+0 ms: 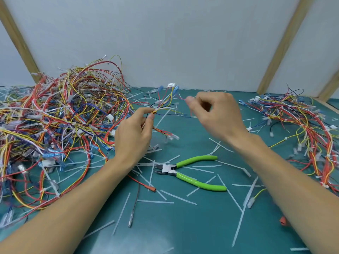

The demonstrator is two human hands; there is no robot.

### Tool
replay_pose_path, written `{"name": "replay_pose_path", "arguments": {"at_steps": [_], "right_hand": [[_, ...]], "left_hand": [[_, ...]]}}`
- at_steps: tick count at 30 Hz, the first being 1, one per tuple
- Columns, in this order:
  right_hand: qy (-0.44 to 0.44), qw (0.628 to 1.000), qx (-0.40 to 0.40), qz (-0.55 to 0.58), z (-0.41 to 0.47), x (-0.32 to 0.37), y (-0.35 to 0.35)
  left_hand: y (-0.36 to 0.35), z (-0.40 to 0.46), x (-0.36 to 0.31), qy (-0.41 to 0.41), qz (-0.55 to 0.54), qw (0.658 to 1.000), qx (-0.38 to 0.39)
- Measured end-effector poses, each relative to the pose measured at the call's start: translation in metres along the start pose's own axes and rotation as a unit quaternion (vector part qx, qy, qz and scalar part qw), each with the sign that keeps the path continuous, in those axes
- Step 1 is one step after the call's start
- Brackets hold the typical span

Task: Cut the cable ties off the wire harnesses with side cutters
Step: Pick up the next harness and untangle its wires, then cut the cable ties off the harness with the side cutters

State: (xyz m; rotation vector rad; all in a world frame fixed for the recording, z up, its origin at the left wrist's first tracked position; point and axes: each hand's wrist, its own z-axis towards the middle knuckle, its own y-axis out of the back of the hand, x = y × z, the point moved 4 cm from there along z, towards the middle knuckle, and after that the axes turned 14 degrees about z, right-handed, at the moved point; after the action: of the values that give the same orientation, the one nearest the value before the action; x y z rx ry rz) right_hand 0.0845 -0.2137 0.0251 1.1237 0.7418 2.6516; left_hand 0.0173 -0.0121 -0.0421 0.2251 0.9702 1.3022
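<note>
left hand pinches a small wire harness mid-scene; right hand curled, blurred, grasp unclear. side cutters lie idle on mat w/ cut cable ties. big uncut pile left, smaller pile right: much work left.

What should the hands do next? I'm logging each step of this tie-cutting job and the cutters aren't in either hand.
Probably the right hand should reach down for the side cutters. They lie on the mat with their handles spread, while the left hand pinches a small harness just below a white tie. The right hand looks blurred; what it holds is unclear.
</note>
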Motion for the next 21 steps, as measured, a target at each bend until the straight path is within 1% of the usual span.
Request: {"name": "replay_pose_path", "arguments": {"at_steps": [1, 2, 3, 4, 6, 9, 13, 17, 21], "right_hand": [[-0.035, 0.994, 0.103, -0.020, 0.003, 0.003, -0.002], [-0.068, 0.975, 0.205, -0.045, 0.003, 0.005, -0.004], [-0.097, 0.949, 0.292, -0.070, -0.001, 0.008, -0.006], [-0.115, 0.923, 0.355, -0.089, -0.005, 0.009, -0.007], [-0.132, 0.888, 0.426, -0.109, -0.015, 0.013, -0.010], [-0.137, 0.861, 0.471, -0.137, -0.025, 0.015, -0.018], [-0.119, 0.864, 0.454, -0.185, -0.031, 0.007, -0.029], [-0.099, 0.872, 0.440, -0.191, -0.034, 0.001, -0.039], [-0.106, 0.854, 0.483, -0.161, -0.031, -0.003, -0.038]], "left_hand": [[-0.001, 0.000, 0.001, 0.003, 0.003, 1.000, 0.004], [-0.002, 0.000, 0.002, 0.007, 0.007, 1.000, 0.009], [-0.003, 0.000, 0.003, 0.012, 0.010, 1.000, 0.012], [-0.004, 0.001, 0.004, 0.016, 0.014, 1.000, 0.014], [-0.005, 0.001, 0.006, 0.021, 0.021, 0.999, 0.015], [-0.005, 0.000, 0.007, 0.034, -0.003, 0.999, 0.010], [-0.005, 0.004, 0.011, 0.078, -0.111, 0.991, 0.005], [-0.002, 0.007, 0.016, 0.122, -0.175, 0.977, -0.014], [-0.004, 0.008, 0.018, 0.142, -0.204, 0.969, -0.010]]}}
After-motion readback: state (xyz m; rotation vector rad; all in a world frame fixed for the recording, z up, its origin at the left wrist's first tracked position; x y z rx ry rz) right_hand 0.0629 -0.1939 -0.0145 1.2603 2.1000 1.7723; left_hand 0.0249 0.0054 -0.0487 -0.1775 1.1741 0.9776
